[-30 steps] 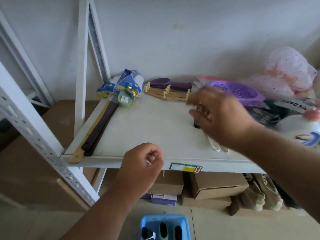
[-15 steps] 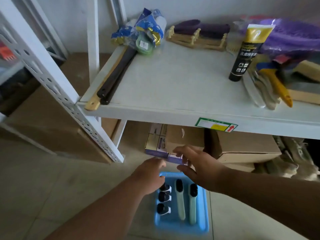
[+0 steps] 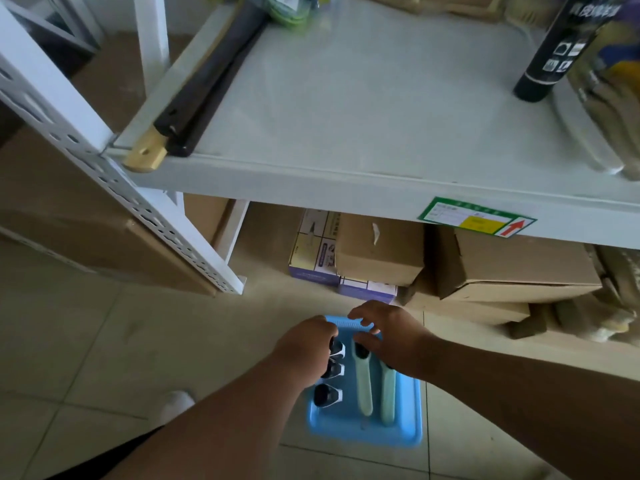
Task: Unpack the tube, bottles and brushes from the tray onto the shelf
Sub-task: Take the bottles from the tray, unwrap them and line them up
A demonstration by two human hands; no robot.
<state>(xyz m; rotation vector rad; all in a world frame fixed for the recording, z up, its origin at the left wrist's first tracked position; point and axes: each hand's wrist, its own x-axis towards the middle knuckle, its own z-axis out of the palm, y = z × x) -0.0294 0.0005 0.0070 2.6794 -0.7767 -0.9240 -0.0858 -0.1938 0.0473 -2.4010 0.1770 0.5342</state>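
Note:
A blue tray [image 3: 363, 433] sits on the floor tiles below the shelf [image 3: 363, 109]. Its left side holds three small black-capped bottles [image 3: 326, 394] in a column. Two pale green brushes [image 3: 364, 386] lie side by side to their right. My left hand [image 3: 306, 348] curls against the two far bottles, its fingertips hidden. My right hand [image 3: 389, 336] hovers with fingers spread over the brush heads at the tray's far end, the thumb beside the left brush. A black tube [image 3: 554, 53] stands upright on the shelf's right side.
Long dark and wooden handles [image 3: 194, 109] lie along the shelf's left edge. Pale utensils [image 3: 595, 133] crowd its right edge. Cardboard boxes [image 3: 381, 251] fill the space under the shelf just beyond the tray. A perforated white upright [image 3: 114, 174] slants down on the left.
Both hands have dropped from under the shelf edge down onto the tray. The left has closed in on the bottles and the right has come over the brush heads. The view tilted downward.

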